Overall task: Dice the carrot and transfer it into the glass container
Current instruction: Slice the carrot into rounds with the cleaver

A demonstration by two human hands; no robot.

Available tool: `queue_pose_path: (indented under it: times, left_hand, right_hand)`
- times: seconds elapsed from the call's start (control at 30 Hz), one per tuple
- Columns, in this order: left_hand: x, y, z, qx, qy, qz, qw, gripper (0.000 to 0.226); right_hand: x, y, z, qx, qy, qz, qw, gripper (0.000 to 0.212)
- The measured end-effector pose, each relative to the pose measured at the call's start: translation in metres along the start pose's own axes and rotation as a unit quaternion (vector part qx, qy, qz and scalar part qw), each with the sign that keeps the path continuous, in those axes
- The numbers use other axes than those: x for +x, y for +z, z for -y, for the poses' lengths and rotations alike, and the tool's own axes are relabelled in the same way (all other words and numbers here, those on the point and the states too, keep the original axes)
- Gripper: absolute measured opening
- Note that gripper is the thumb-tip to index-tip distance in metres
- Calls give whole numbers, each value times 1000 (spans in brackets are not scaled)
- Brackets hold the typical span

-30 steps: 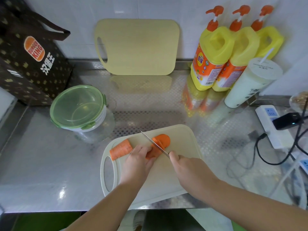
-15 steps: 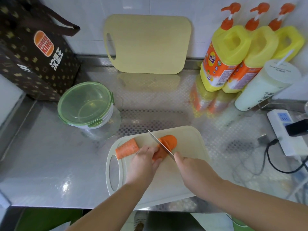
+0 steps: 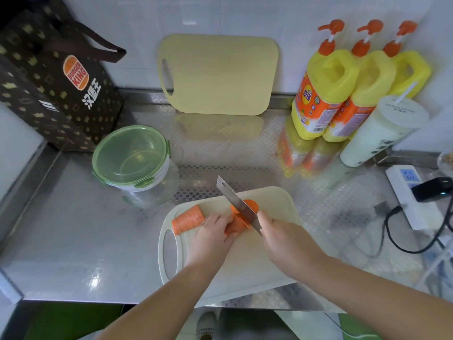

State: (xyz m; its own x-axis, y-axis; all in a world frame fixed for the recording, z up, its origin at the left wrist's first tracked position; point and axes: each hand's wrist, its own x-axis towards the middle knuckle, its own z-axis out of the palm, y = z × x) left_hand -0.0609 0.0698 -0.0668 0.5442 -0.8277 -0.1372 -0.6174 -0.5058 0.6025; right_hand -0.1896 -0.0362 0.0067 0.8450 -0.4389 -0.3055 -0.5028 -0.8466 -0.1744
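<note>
On the white cutting board (image 3: 247,263) lie two carrot pieces. My left hand (image 3: 210,238) presses down on the nearer carrot piece (image 3: 235,226), whose cut end shows thin slices. My right hand (image 3: 285,241) grips a knife (image 3: 239,204) whose blade stands tilted over that piece's cut end. One cut slice (image 3: 252,205) lies flat just behind the blade. The other carrot chunk (image 3: 188,219) rests untouched at the board's left. The glass container (image 3: 133,165), closed by a green clip lid, stands on the steel counter to the board's upper left.
A dark paper bag (image 3: 54,79) stands at the back left. A second yellowish board (image 3: 218,74) leans on the wall. Three yellow pump bottles (image 3: 326,94) and a white cup (image 3: 382,131) crowd the back right. A power strip (image 3: 414,200) with cables lies at right.
The knife has lifted and tilted after a cut, and slices now show at the carrot's end. My left hand stays on the carrot. The camera has shifted slightly.
</note>
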Motion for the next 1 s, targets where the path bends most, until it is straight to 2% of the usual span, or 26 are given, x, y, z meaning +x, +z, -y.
queue_pose_path:
  times: [0.1,0.23,0.33,0.5,0.6,0.73,0.87,0.97,1.0]
  left_hand:
    - [-1,1,1,-4,-14,1,1000,30]
    - [-1,2,2,-7,-23,-1,1000,29]
    - [-1,2,3,3,-35,6,999,28]
    - [4,-14,-8,-21,-7,-36,999,24]
    - [16,-28,-8,76,25,-86,993,29]
    - [39,-36,0,241,-29,-6,970,43]
    - [58,-33,5,296,-44,40,953,34]
    - [69,-34,8,300,-27,39,953,27]
    - [72,-34,9,312,-14,39,949,27]
  right_hand:
    - [-7,-9,1,-21,7,-27,999,36]
    - [-19,1,-3,-10,1,13,1000,40]
    - [-23,1,-5,-18,3,8,1000,42]
    - [-20,-4,-13,24,45,-5,999,23]
    - [-18,-5,-17,49,65,-13,997,16]
    - [-12,-6,-17,93,73,-11,993,1]
    - [-9,-6,-19,109,75,-5,991,3]
    - [-8,-8,-20,103,54,4,993,3]
    - [-8,-6,-20,100,43,4,994,9]
